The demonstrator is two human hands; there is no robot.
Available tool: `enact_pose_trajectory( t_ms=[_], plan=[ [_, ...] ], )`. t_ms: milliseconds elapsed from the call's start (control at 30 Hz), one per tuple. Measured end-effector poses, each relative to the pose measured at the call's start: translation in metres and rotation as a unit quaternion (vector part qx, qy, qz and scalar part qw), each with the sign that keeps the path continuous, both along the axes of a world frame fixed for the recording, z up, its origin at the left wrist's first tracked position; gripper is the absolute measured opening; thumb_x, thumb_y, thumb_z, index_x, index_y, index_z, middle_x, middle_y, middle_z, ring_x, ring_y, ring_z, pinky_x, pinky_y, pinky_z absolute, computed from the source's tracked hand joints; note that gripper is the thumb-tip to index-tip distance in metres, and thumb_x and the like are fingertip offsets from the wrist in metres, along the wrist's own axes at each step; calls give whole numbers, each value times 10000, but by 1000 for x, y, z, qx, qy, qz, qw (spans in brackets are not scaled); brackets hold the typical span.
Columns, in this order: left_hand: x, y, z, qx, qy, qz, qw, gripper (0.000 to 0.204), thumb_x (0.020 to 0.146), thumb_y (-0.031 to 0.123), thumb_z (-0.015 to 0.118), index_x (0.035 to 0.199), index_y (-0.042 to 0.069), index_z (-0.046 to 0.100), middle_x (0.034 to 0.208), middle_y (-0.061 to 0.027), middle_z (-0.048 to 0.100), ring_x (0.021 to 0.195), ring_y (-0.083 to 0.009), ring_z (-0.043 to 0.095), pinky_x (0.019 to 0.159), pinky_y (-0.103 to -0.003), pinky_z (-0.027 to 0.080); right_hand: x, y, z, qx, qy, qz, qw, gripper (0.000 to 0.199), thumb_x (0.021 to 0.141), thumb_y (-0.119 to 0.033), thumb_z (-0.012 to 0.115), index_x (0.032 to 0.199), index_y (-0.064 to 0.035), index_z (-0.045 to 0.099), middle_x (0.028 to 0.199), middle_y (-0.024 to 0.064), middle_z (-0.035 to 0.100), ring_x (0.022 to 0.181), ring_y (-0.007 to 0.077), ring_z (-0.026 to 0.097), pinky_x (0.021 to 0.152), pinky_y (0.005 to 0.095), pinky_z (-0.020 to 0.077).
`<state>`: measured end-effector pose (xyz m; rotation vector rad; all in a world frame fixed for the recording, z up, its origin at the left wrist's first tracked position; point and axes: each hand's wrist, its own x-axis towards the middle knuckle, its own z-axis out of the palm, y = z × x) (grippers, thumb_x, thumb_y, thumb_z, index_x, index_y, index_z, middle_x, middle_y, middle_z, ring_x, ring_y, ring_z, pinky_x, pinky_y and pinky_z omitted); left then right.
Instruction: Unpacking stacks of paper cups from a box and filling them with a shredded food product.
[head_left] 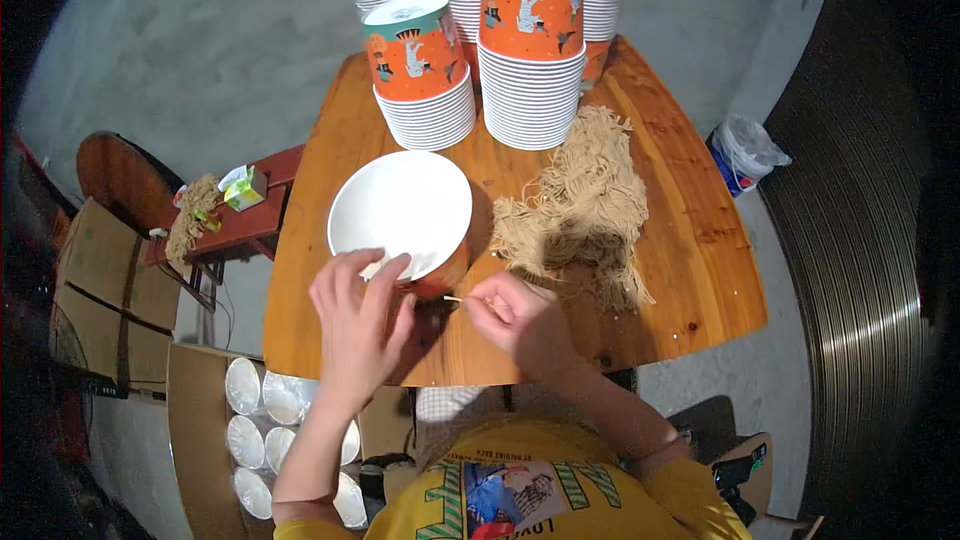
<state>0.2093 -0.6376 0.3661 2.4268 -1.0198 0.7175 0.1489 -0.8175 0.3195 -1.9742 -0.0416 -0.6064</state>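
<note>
A large white paper bucket [400, 205] with an orange outside stands on the wooden table with its mouth up. At its near rim is my left hand [355, 315], fingers apart and bent, the fingertips at the edge; whether they press on it I cannot tell. Just right of the bucket, my right hand [515, 315] is closed in a pinch on a thin tan string [453, 299], whose short end sticks out to the left. Behind that hand lies a tangled heap of tan strings [590, 200], partly in shadow.
Two stacks of upturned orange-and-green paper buckets [415, 60] stand at the table's [690, 240] far side, with more stacks behind. A cardboard box [205, 380] of wrapped white containers sits below left. A red bench [265, 205] holds more strings.
</note>
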Motion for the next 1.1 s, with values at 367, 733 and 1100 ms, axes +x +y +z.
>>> enact_pose_trajectory(
  t_ms=[367, 733, 1100],
  plan=[
    [10, -17, 5, 1, 117, -83, 990, 234, 781, 43, 632, 1015, 64, 625, 805, -90, 549, 793, -271, 545, 706, -372, 420, 14, 12, -16, -3, -127, -77, 989, 112, 773, -37, 683, 819, -65, 584, 532, 24, 443, 451, 80, 444, 433, 261, 381],
    [10, -23, 6, 2, 137, -72, 988, 295, 783, 36, 626, 1075, 68, 614, 752, -84, 533, 740, -251, 547, 686, -369, 429, 19, 9, -13, -21, -98, -93, 991, 137, 767, -82, 681, 814, -89, 552, 640, 68, 601, 514, 205, 602, 456, 327, 459],
    [9, -21, 7, -3, 152, -73, 986, 341, 776, 23, 615, 1114, 70, 598, 768, -82, 542, 760, -244, 556, 701, -363, 434, 24, 17, -15, -15, -115, -115, 987, 128, 769, -90, 697, 808, -85, 575, 550, 49, 504, 441, 115, 497, 443, 278, 419]
  ],
)
